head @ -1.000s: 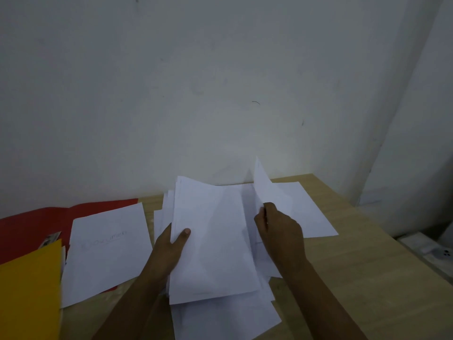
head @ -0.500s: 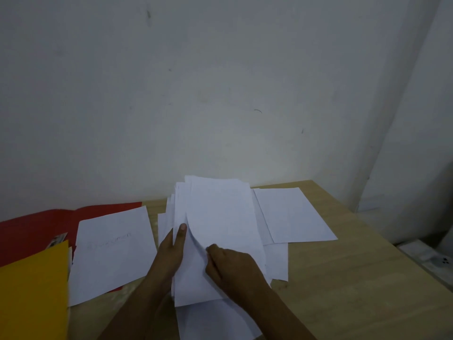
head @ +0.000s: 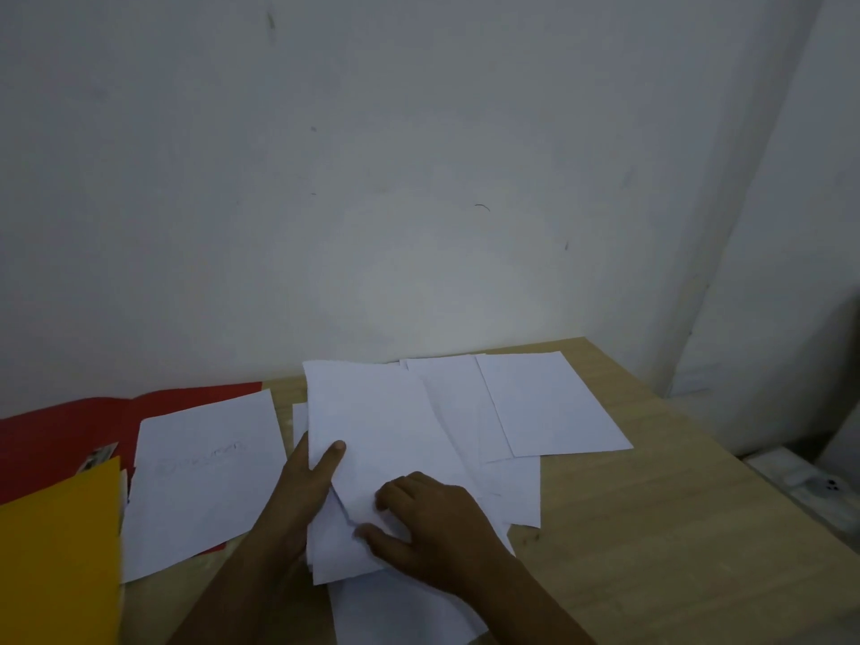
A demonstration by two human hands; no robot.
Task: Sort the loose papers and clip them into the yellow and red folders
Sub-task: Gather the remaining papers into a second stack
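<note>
Big pale wall (head: pixel 372 155) fills most of the view, with a wooden surface (head: pixel 651 528) below it. A red folder (head: pixel 60 435) lies open flat at the left, and a yellow folder (head: pixel 56 560) overlaps its near corner. One sheet (head: pixel 204 477) with faint writing sits partly on the red one. In the middle there's a messy stack of papers (head: pixel 395 425), with a couple more sheets fanned out to its right. The left hand (head: pixel 302 495) grips the stack's left edge, thumb on top, fingers underneath. The right hand (head: pixel 433 528) rests on the near part of the stack, fingers curled down and pressing on the top sheet; can't tell if it's pinching anything.
</note>
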